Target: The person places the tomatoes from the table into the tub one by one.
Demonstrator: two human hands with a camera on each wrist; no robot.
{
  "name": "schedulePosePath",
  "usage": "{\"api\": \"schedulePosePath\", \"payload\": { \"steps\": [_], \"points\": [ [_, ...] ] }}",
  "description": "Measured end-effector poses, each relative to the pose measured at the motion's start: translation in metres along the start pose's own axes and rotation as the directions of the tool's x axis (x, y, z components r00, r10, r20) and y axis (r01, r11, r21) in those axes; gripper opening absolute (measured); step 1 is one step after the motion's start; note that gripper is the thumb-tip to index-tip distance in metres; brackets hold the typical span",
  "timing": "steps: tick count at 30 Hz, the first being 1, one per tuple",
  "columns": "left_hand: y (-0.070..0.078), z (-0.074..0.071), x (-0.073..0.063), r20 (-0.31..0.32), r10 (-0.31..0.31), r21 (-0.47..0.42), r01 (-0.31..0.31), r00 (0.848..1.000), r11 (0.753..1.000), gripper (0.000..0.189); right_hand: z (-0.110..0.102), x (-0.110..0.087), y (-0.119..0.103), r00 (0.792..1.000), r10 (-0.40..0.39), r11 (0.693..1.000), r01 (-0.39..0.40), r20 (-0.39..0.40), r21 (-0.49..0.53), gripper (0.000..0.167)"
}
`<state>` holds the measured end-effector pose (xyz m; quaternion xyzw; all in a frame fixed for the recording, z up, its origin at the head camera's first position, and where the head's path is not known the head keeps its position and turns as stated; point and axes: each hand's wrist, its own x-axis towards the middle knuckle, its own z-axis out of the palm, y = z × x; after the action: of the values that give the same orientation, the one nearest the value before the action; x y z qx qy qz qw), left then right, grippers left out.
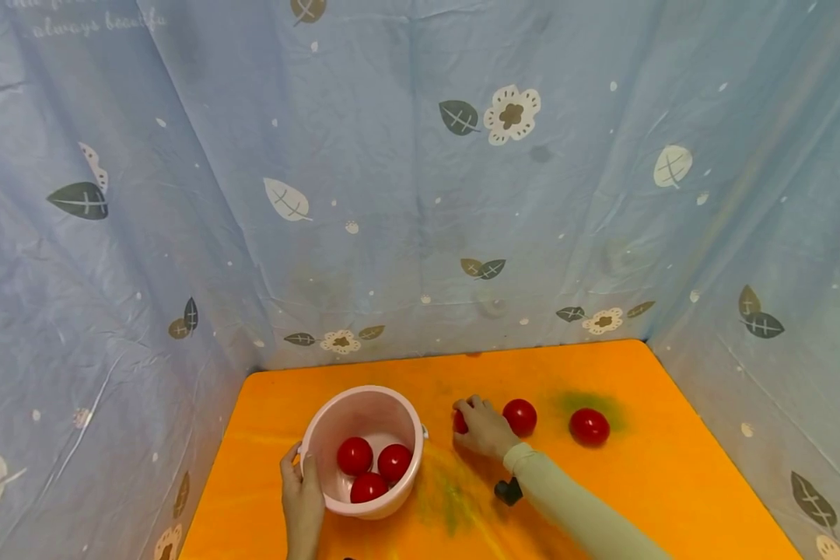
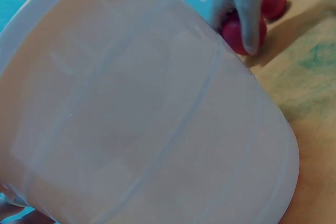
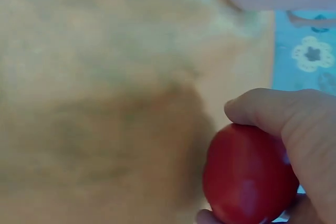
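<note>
A pale pink bucket [image 1: 409, 482] stands on the left half of the orange table, with three red tomatoes [image 1: 355, 456] lying inside. At its left rim my left hand [image 1: 302, 498] grips the wall, thumb over the rim and fingers round the outside. The left wrist view is mostly filled by the bucket's side [image 2: 157, 103]. To the right of the bucket, my right hand [image 1: 485, 429] holds another tomato [image 3: 249, 174], thumb on one side and fingers round the other. Glossy and smooth, this tomato is partly covered by the hand in the head view.
Right of my right hand lie two more tomatoes, a nearer one [image 1: 520, 418] and a farther one [image 1: 589, 427]. A small black object [image 1: 509, 491] shows beside the right wrist. Blue patterned curtains [image 1: 420, 194] hang behind and on both sides of the orange table [image 1: 658, 467].
</note>
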<state>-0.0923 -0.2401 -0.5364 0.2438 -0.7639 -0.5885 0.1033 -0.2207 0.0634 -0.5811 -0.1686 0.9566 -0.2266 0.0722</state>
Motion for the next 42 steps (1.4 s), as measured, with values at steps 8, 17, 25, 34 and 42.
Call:
{"api": "schedulePosePath", "payload": {
  "steps": [8,17,25,34,42],
  "points": [
    [0.0,-0.001,0.0,0.005,-0.006,-0.015,0.006,1.0,1.0,0.056,-0.056,0.015,-0.028,1.0,0.025,0.965,-0.027,0.012,0.263,0.058],
    [-0.001,-0.002,0.001,0.019,-0.024,-0.062,0.025,1.0,0.998,0.062,-0.116,0.028,-0.086,0.99,-0.11,0.938,0.134,-0.092,0.319,0.054],
    [-0.002,-0.001,0.002,-0.011,0.003,-0.049,-0.004,1.0,0.999,0.059,-0.13,0.037,-0.159,0.961,-0.278,0.928,0.271,-0.01,0.254,0.056],
    [-0.001,0.001,0.001,-0.022,0.018,-0.055,-0.019,1.0,0.998,0.056,-0.092,0.042,-0.201,0.892,-0.413,0.91,0.395,0.185,0.128,0.051],
    [0.001,0.0,0.002,-0.006,0.006,-0.045,-0.007,1.0,0.999,0.058,-0.058,0.05,-0.212,0.82,-0.341,0.928,0.371,0.46,0.026,0.04]
  ]
}}
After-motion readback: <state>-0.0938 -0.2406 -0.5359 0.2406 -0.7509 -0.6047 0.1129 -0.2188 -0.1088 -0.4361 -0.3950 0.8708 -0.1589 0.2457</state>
